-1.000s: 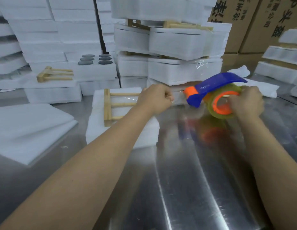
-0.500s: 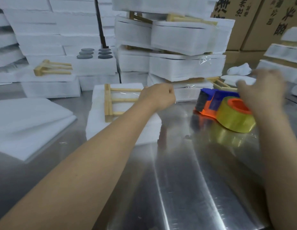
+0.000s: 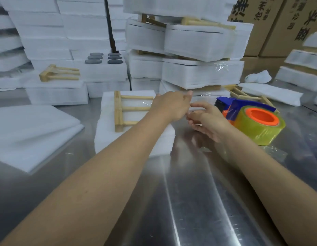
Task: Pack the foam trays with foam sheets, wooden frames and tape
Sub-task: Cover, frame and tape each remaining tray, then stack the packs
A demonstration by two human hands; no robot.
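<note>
On a shiny steel counter, a white foam tray is set at centre. A wooden frame is laid flat on top, its thick rail near the tray's left edge. Over the tray's right edge the left hand is held with fingers curled, pinched on a strip of clear tape (seen only as faint glints). Just beside it the right hand is spread loosely, fingers relaxed and pointed toward the left hand; nothing is gripped by it. A tape dispenser, blue and orange with a yellowish roll, is laid on its side just right of that hand. Foam sheets are stacked at the left, parted from the tray by a narrow strip of bare steel. Wrapped tray stacks are piled close behind, with cardboard boxes at far right. Bare steel is spread across the counter's near half, beneath both forearms.
</note>
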